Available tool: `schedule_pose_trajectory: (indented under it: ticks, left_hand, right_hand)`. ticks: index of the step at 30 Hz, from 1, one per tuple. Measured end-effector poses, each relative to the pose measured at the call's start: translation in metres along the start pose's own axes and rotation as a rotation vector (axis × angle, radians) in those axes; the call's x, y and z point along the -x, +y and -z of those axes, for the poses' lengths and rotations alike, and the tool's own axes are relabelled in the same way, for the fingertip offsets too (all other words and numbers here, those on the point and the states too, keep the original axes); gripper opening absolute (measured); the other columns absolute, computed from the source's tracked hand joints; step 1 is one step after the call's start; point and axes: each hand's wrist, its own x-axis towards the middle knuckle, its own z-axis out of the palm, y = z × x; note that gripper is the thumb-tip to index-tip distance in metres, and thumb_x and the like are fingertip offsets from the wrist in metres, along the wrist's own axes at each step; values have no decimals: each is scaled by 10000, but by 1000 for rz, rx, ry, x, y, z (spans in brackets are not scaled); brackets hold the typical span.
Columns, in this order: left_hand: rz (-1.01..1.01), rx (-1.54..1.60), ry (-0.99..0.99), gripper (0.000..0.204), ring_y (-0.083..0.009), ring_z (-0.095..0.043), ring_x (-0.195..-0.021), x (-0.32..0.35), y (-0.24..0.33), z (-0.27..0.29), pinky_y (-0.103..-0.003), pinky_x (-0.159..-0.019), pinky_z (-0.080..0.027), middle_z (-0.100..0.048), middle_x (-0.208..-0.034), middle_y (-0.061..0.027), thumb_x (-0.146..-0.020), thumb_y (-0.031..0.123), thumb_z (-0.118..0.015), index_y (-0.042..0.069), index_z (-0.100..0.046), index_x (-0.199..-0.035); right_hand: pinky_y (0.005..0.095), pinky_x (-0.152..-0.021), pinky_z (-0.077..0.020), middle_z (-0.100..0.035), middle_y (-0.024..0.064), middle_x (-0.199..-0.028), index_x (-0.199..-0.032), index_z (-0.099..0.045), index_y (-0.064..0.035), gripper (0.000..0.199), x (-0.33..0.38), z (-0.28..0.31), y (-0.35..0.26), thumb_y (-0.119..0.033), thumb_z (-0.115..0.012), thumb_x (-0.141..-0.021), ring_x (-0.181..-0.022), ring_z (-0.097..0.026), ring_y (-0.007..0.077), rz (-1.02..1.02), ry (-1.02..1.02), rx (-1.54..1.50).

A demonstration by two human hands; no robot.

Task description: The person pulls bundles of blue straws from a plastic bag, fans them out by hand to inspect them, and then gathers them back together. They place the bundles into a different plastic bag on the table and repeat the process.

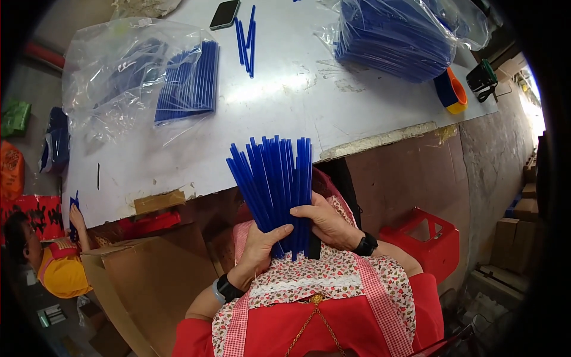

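A fanned bundle of blue plastic tubes stands up from my lap, just short of the table edge. My left hand is closed round its lower left side, thumb across the front. On the lower right, my right hand grips the same bundle, its thumb lying over the tubes. The upper ends are uneven and spread, more so toward the left. Fingers behind the bundle are hidden. Several loose blue tubes lie on the far part of the table.
On the white table are an open clear bag of tubes, a fuller bag, a phone and a tape roll. A cardboard box and red stool flank me. A co-worker sits at left.
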Motion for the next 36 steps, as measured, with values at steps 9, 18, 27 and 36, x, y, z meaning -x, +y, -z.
schedule_pose_trajectory:
  ticks: [9,18,27,36]
  left_hand:
    - [54,175,45,358,-198,-630,-959,3,-2,12,-331,-874,-517,-631,-1101,-111,-842,32,-651,0,-554,-1185]
    - [27,225,56,412,-221,-582,-1072,6,-7,20,-360,-925,-494,-578,-1199,-126,-864,12,-584,0,-480,-1262]
    - [38,281,80,464,-229,-580,-1078,9,-15,31,-369,-938,-486,-566,-1212,-134,-853,1,-565,0,-435,-1298]
    - [-31,211,-4,482,-221,-587,-1052,3,0,16,-353,-914,-490,-575,-1190,-122,-839,51,-632,-1,-456,-1285]
  right_hand:
    - [397,-998,-441,-575,116,-1210,-1240,-507,-26,430,0,13,3,12,-535,-813,-1089,-570,215,-39,61,-300]
    - [422,-989,-451,-585,122,-1187,-1233,-513,-28,423,0,16,6,5,-535,-812,-1088,-573,229,-44,53,-338]
    - [431,-988,-449,-591,116,-1175,-1228,-515,-28,418,2,16,7,0,-537,-812,-1088,-572,225,-44,66,-322]
    - [375,-976,-449,-585,109,-1193,-1257,-507,-38,437,-7,13,-9,-88,-609,-835,-1098,-564,209,-111,20,-215]
